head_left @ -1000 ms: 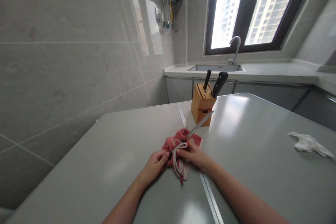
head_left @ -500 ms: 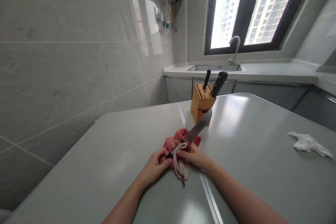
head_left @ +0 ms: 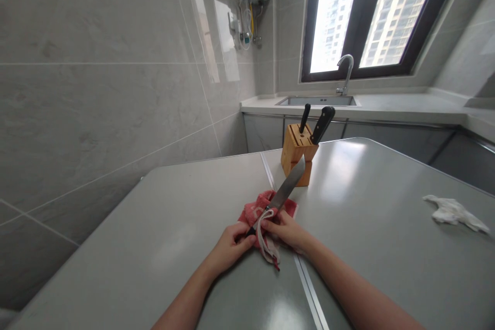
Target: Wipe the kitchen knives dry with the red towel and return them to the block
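Observation:
A kitchen knife point(head_left: 286, 186) with a broad steel blade and dark handle slants up and away from me, its tip in front of the knife block. My left hand point(head_left: 231, 243) is closed on the end of the handle, thumb on top. A red and white cloth point(head_left: 258, 208) is bunched under and around the handle, one pale fold passing over it. My right hand point(head_left: 285, 229) pinches the cloth against the knife near the base of the blade; some of its fingers are hidden by the cloth.
Behind the blade stands a wooden knife block point(head_left: 294, 157) holding two black-handled knives. A crumpled white cloth or tissue point(head_left: 455, 213) lies on the right of the grey table point(head_left: 174, 216). Beyond are a sink point(head_left: 317, 100) with a faucet point(head_left: 348, 72) and a window.
The blade tip has swung slightly left and its flat has turned. The cloth's hanging end has shifted a little to the right. Both hands keep nearly the same place.

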A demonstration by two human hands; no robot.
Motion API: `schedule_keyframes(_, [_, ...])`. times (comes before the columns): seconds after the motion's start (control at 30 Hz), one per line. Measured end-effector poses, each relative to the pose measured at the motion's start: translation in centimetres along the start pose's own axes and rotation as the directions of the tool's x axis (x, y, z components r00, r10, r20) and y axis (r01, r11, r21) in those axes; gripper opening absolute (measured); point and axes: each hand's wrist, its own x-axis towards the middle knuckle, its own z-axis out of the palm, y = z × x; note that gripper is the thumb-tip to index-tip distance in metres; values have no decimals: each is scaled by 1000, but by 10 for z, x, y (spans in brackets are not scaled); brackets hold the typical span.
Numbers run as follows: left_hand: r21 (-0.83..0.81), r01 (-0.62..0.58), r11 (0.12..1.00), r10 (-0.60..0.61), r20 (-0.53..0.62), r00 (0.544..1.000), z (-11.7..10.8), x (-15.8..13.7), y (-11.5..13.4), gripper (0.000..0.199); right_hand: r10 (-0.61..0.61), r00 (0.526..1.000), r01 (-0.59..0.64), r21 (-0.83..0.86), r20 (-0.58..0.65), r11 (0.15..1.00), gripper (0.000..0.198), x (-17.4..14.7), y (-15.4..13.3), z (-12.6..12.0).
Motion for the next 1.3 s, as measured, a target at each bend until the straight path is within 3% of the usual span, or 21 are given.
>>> schedule_keyframes(0.43, [25,-59,998,59,12,998,-1,1,-9,37,-5,1000,5,-130,1,991,35,-2,-7,1])
schedule_keyframes(1.3, [63,-76,995,76,-3,997,3,1,-10,40,-54,998,57,-122,33,991,29,1,-5,0])
